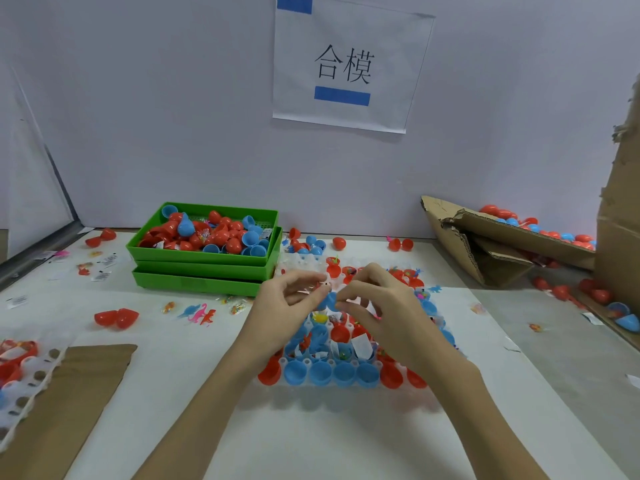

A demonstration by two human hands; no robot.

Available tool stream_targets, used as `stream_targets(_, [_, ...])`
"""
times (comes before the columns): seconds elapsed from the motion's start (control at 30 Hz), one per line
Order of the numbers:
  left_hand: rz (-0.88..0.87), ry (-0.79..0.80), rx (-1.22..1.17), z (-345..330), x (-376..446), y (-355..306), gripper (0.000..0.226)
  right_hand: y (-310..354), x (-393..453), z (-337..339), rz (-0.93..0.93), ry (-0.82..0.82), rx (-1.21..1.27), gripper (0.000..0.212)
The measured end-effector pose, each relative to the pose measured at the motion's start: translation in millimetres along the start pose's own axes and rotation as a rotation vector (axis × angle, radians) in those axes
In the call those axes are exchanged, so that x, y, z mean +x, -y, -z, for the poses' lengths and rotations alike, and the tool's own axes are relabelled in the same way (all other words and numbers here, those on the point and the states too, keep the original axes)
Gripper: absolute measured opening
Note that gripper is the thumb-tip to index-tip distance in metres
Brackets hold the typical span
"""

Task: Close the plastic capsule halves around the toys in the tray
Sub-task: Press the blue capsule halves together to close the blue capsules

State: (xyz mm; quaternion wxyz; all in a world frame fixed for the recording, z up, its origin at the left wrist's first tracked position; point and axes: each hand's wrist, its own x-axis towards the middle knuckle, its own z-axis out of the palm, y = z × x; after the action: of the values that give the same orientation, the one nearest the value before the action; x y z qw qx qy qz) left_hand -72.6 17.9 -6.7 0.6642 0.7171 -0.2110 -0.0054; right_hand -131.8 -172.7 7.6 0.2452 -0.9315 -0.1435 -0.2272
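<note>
Two hands: both are held together above the far middle of the tray, fingertips nearly meeting.
Left hand (289,299): fingers are curled, and something small, clear and crinkled is pinched between thumb and fingertips; what it is cannot be made out.
Right hand (372,303): fingers are bent and pinched at the tips against the same small item; a blue capsule half (329,301) is seen just beneath the fingertips, and whether it is touched cannot be told.
Tray (346,384): a clear, pocketed plastic tray is laid on the white table (311,438), straight ahead of the person and under both wrists.
Capsule halves in tray: blue and red open halves are seated in the pockets, a near row (332,372) of mostly blue cups with red ones at either end.
Toys: small coloured figures and paper slips (362,346) are seen inside several open halves.
Green bins (207,268): stacked to the left behind the tray, the top one filled with loose red and blue halves.
Loose items: red halves (116,318) and tiny dinosaur figures (201,314) are scattered on the left of the table.
Cardboard box (502,244): torn, lying at the far right, with closed capsules behind it.
Sign (346,64): a sheet with two printed characters is taped to the wall.
</note>
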Motion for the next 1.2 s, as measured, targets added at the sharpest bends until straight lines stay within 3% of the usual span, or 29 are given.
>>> stream_targets(0.13, [-0.074, -0.008, 0.002, 0.5, 0.2, -0.6, 0.026, 2.4, -4.2, -6.2, -0.079, 0.001, 0.155, 0.003])
stream_targets(0.27, [-0.168, -0.02, 0.087, -2.2, -2.5, -2.7, 0.028, 10.4, -5.2, -11.1, -0.184, -0.073, 0.498, 0.007])
stream_targets(0.37, [-0.223, -0.039, 0.082, -4.4, -5.4, -5.1, 0.029, 17.3, -2.5, -10.3, -0.258, -0.181, 0.632, 0.023])
stream_targets(0.47, [-0.263, -0.023, 0.089, -5.9, -7.5, -7.0, 0.031, 21.6, -2.0, -8.9, -0.306, -0.26, 0.741, 0.024])
stream_targets(0.73, [-0.419, -0.063, 0.271, -12.3, -9.0, -5.6, 0.034, 24.8, -1.7, -6.8, -0.357, -0.269, 0.835, 0.026])
stream_targets(0.97, [-0.346, -0.079, 0.181, -14.1, -11.1, -10.1, 0.038, 26.5, -3.4, -8.1, -0.388, -0.268, 0.906, 0.025])
stream_targets(1.2, [-0.365, -0.116, 0.087, -9.3, -9.3, -12.2, 0.024, 32.9, -4.4, -8.1, -0.36, -0.295, 0.938, 0.026])
